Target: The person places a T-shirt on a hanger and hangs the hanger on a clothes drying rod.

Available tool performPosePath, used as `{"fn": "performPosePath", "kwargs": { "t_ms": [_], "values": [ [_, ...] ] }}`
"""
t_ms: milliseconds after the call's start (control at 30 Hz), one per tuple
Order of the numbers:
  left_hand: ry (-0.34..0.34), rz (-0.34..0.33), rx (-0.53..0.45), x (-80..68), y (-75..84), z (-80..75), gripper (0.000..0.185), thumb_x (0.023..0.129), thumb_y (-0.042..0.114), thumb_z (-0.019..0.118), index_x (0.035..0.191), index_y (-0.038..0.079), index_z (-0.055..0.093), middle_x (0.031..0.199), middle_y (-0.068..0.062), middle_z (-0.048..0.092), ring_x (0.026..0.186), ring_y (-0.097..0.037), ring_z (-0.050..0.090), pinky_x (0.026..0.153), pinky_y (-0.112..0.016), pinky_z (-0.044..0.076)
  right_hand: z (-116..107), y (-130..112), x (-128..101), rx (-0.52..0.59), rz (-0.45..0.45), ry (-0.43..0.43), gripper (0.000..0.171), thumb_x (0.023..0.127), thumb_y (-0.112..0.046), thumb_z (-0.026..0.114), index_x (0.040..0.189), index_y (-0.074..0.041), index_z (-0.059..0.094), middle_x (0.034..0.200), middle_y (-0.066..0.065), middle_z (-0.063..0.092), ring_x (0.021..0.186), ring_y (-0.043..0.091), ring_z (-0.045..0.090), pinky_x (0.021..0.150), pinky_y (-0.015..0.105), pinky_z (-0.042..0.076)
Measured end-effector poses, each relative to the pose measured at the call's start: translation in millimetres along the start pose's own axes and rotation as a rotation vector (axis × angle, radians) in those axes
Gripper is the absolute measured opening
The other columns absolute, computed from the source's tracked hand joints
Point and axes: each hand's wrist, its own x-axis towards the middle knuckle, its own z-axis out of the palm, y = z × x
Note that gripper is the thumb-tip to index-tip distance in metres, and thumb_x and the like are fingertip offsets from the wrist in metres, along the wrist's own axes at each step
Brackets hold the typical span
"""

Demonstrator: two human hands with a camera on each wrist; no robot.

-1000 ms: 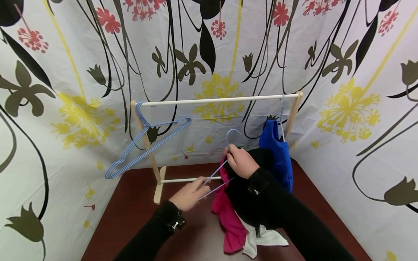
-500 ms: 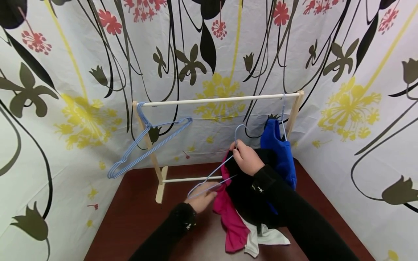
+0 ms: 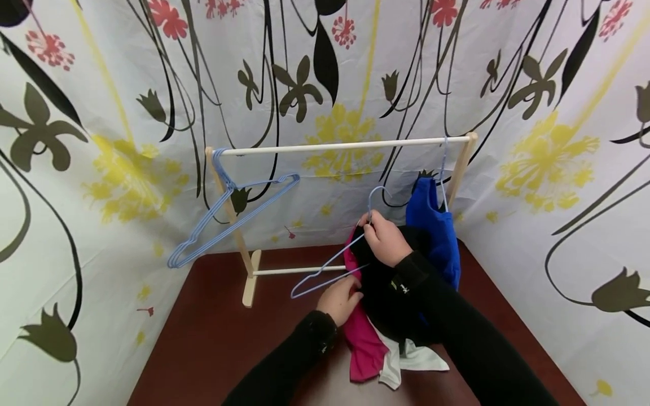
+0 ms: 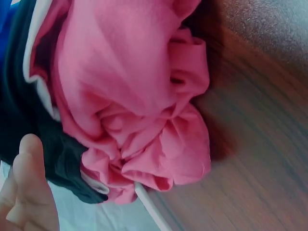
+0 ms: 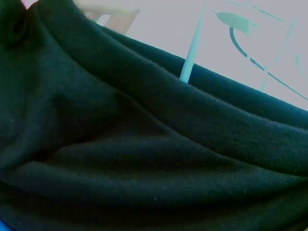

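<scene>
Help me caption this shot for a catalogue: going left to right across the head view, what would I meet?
Blue hangers on the rack → left grip → right grip → hanging blue garment.

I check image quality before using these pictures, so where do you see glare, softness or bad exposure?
Head view: mostly sharp, pale glare on the near side of the table; left wrist view: soft overall, folds of the pink cloth readable; right wrist view: black cloth very dark, curtain behind it washed out.
</scene>
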Motion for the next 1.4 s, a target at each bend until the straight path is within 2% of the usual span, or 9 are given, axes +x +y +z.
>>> {"fn": "performPosePath", "kwargs": {
  "t_ms": [200, 367, 467, 667, 800, 900, 1133, 1267, 1400],
  "values": [
    [-0.079, 0.039, 0.065, 8.5, 7.4, 6.8, 0.019, 0.101, 0.028, 0.062, 0.116, 0.019, 0.069, 0.110, 0.001, 0.067, 0.098, -0.015, 0.065, 0.082, -0.034, 0.052, -8, 3, 0, -0.028, 0.011, 0.028, 0.020, 0.107, -0.009, 0.037, 0.117, -0.006, 0.054, 0.112, 0.015, 0.067, 0.079, 0.026, 0.057, 0.075, 0.041, 0.043],
    [-0.123, 0.018, 0.046, -6.0, 0.2, -3.7, 0.012, 0.102, 0.030, 0.061, 0.103, 0.020, 0.067, 0.095, 0.006, 0.066, 0.082, -0.009, 0.061, 0.073, -0.030, 0.050, -3, 4, 1, -0.047, 0.019, 0.002, 0.021, 0.107, -0.012, 0.036, 0.119, -0.007, 0.054, 0.085, 0.011, 0.059, 0.067, 0.024, 0.048, 0.070, 0.040, 0.040],
    [-0.124, -0.001, 0.034, -16.3, -6.5, -18.7, 0.016, 0.103, 0.034, 0.058, 0.099, 0.020, 0.065, 0.087, 0.006, 0.063, 0.076, -0.011, 0.059, 0.070, -0.032, 0.049, -2, 5, 2, -0.052, 0.018, 0.002, 0.021, 0.107, -0.012, 0.038, 0.117, -0.007, 0.055, 0.079, 0.008, 0.055, 0.064, 0.023, 0.047, 0.069, 0.039, 0.040],
    [-0.088, -0.014, 0.002, -39.0, -21.9, -55.4, 0.038, 0.106, 0.038, 0.052, 0.125, 0.009, 0.068, 0.124, -0.009, 0.069, 0.117, -0.026, 0.063, 0.099, -0.043, 0.048, -11, 11, 4, -0.093, 0.029, 0.033, 0.019, 0.104, -0.010, 0.040, 0.114, -0.008, 0.056, 0.081, 0.009, 0.060, 0.065, 0.023, 0.051, 0.070, 0.040, 0.042],
    [-0.074, -0.015, -0.045, -50.3, -30.5, -80.6, 0.030, 0.105, 0.037, 0.053, 0.112, 0.012, 0.069, 0.096, -0.007, 0.070, 0.090, -0.021, 0.066, 0.081, -0.038, 0.052, -22, 13, 3, -0.105, 0.041, 0.016, 0.020, 0.105, -0.012, 0.038, 0.116, -0.009, 0.055, 0.076, 0.008, 0.055, 0.063, 0.023, 0.048, 0.068, 0.040, 0.040],
    [-0.081, 0.009, -0.030, -55.5, -32.4, -96.0, 0.019, 0.104, 0.038, 0.056, 0.096, 0.021, 0.059, 0.072, 0.005, 0.052, 0.065, -0.012, 0.050, 0.063, -0.031, 0.043, -28, 14, 1, -0.100, 0.051, -0.007, 0.021, 0.107, -0.013, 0.036, 0.118, -0.008, 0.053, 0.073, 0.006, 0.050, 0.060, 0.023, 0.044, 0.066, 0.040, 0.038],
    [-0.110, 0.066, 0.088, -67.4, -31.9, -126.2, 0.010, 0.103, 0.036, 0.060, 0.098, 0.027, 0.056, 0.066, 0.014, 0.045, 0.058, -0.004, 0.043, 0.055, -0.027, 0.038, -31, 17, -2, -0.127, 0.054, -0.013, 0.019, 0.106, -0.011, 0.037, 0.116, -0.008, 0.054, 0.072, 0.005, 0.050, 0.059, 0.022, 0.044, 0.067, 0.039, 0.039],
    [-0.078, 0.064, 0.122, -63.8, -24.4, -138.5, 0.006, 0.102, 0.033, 0.062, 0.103, 0.028, 0.059, 0.067, 0.014, 0.048, 0.057, -0.005, 0.044, 0.056, -0.027, 0.040, -30, 17, -4, -0.122, 0.060, -0.025, 0.019, 0.106, -0.011, 0.037, 0.115, -0.009, 0.054, 0.069, 0.004, 0.048, 0.058, 0.021, 0.043, 0.066, 0.039, 0.039],
    [-0.019, 0.048, 0.106, -54.4, -9.4, -139.2, 0.007, 0.103, 0.029, 0.062, 0.107, 0.024, 0.060, 0.072, 0.011, 0.054, 0.058, -0.007, 0.046, 0.058, -0.029, 0.042, -26, 13, -4, -0.112, 0.035, -0.029, 0.019, 0.105, -0.011, 0.037, 0.113, -0.009, 0.054, 0.066, 0.004, 0.046, 0.056, 0.021, 0.042, 0.064, 0.039, 0.038]
  ]
}}
